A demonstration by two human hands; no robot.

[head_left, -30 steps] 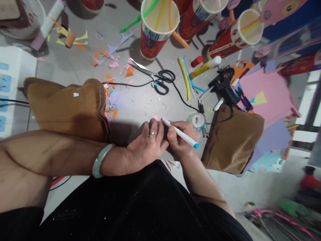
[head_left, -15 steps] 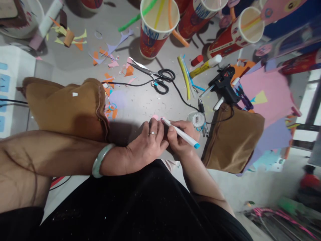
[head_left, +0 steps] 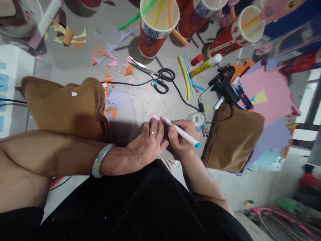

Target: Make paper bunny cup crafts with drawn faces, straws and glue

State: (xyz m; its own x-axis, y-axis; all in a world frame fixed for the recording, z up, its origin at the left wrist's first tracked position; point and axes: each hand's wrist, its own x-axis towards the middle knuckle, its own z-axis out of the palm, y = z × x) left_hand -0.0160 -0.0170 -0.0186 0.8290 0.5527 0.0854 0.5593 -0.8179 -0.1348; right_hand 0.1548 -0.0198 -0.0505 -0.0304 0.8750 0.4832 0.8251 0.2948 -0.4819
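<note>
My right hand (head_left: pixel 183 134) is closed around a white marker pen (head_left: pixel 184 135) with a blue end. The pen slants, its tip down by my left fingertips. My left hand (head_left: pixel 148 140), with a ring on one finger, presses its fingers together on a small pink paper piece (head_left: pixel 155 116). Most of that piece is hidden under the fingers, so its shape cannot be told. A roll of clear tape (head_left: pixel 198 119) lies just beyond my right hand. Scissors (head_left: pixel 152 74) rest partly open on the table farther away.
Red paper cups (head_left: pixel 153 42) with pipe cleaners stand at the back. Brown pouches flank my hands, one at left (head_left: pixel 64 107) and another pouch (head_left: pixel 235 139) at right. A black glue gun (head_left: pixel 225 83), a yellow marker (head_left: pixel 204 67), coloured paper (head_left: pixel 265 93) and paper scraps lie around.
The marker pen's blue end has shifted very slightly to the right. My left hand stays in place on the pink paper.
</note>
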